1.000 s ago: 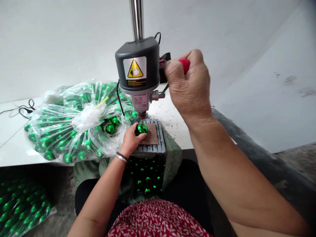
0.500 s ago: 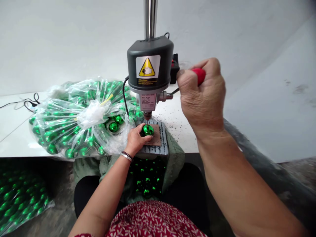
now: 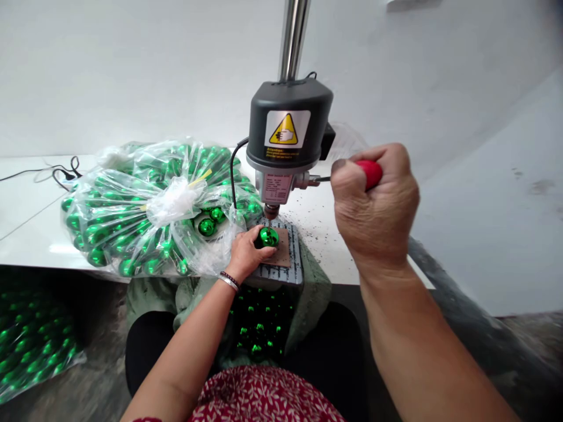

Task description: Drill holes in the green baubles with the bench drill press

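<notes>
A shiny green ball point(image 3: 269, 237) rests on a brown board point(image 3: 284, 252) on the base of a small drill press point(image 3: 291, 126). My left hand point(image 3: 247, 253) is closed around the ball's left side, thumb in front and fingers behind. Directly over the ball is the chuck point(image 3: 271, 212), its thin bit reaching down to the ball's top; whether it has gone in I cannot tell. My right hand point(image 3: 376, 205) grips the red knob point(image 3: 370, 174) of the press's feed lever, right of the motor housing.
A clear plastic bag point(image 3: 171, 202) full of green balls lies left of the press on the white table point(image 3: 35, 246). More balls point(image 3: 259, 328) sit below the base, and another bag point(image 3: 35, 340) is at lower left. Dark shavings litter the table. A black cord point(image 3: 233, 176) hangs beside the press.
My right hand and the red knob have come down a little relative to the press. The view has shifted, so the press appears further right. My left hand stays on the ball.
</notes>
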`<action>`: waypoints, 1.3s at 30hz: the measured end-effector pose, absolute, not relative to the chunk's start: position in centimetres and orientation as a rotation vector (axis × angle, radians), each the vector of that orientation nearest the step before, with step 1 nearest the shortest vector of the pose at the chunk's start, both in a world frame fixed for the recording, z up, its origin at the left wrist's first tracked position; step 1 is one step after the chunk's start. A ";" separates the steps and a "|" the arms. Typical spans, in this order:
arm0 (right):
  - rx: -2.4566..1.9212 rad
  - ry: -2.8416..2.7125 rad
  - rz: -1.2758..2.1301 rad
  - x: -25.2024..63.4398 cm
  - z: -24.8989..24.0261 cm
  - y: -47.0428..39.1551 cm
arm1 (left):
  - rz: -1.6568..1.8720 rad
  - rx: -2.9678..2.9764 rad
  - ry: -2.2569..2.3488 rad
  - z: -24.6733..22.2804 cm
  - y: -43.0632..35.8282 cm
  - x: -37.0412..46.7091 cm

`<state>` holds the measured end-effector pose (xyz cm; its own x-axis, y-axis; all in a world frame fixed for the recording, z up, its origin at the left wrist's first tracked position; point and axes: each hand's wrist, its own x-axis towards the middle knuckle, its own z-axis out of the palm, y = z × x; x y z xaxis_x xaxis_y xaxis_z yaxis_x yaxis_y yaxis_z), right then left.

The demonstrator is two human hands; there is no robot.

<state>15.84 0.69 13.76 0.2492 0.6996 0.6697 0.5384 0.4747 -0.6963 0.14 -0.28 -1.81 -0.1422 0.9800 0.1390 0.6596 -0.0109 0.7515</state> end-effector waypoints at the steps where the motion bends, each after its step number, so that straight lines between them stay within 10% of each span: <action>1: -1.172 -1.412 0.150 15.9 13.6 0.6 | 0.992 1.695 1.837 -1.9 -0.3 0.1; 39: -1.169 -1.242 -0.142 16.0 8.0 0.2 | 0.958 1.767 1.878 -3.5 -0.5 0.0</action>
